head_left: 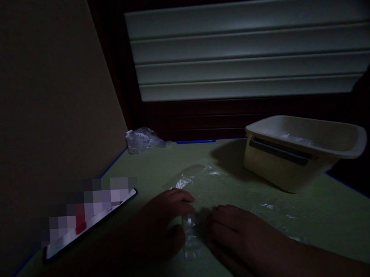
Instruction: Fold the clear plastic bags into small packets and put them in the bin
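A small clear plastic bag (192, 241) lies flat on the green table between my hands, catching the light. My left hand (167, 222) rests at its left edge, with thumb and fingers apart and the fingertips over the upper end of the plastic. To the right of the bag, my right hand (236, 235) is closed, its fingers curled down together near the table. Whatever may be under those fingers is hidden. More thin clear plastic (184, 180) spreads on the table just beyond my hands. The scene is very dark.
A cream plastic bin (273, 167) stands at the right, with clear plastic inside. Crumpled clear plastic (143, 140) sits in the far left corner. A tablet-like device (93, 224), partly blurred out, lies along the left wall. Loose plastic pieces (267, 206) lie beyond my right hand.
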A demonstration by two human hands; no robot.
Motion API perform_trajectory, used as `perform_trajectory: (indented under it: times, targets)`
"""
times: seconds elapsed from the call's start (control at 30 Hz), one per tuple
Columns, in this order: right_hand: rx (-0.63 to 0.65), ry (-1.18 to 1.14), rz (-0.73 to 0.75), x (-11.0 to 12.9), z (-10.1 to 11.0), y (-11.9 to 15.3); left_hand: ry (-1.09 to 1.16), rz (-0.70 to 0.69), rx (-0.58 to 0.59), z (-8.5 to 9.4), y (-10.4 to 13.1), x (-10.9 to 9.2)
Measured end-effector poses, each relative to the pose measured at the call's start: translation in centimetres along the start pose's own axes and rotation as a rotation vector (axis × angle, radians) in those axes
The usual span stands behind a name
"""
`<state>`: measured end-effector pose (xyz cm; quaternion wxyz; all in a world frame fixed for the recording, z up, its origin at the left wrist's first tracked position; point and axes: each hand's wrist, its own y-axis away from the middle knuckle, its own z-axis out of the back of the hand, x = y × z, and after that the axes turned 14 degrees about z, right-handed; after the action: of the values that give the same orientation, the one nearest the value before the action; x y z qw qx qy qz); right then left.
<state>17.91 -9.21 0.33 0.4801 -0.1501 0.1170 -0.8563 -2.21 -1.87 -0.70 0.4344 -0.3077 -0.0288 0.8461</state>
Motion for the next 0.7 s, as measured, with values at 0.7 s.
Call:
perform_trajectory:
  times: [0.7]
  targets:
    - [-0.168,-0.322,-0.294,0.0,0.0,0.1,-0.055,0.015,0.071,0.1,-0.9,-0.2]
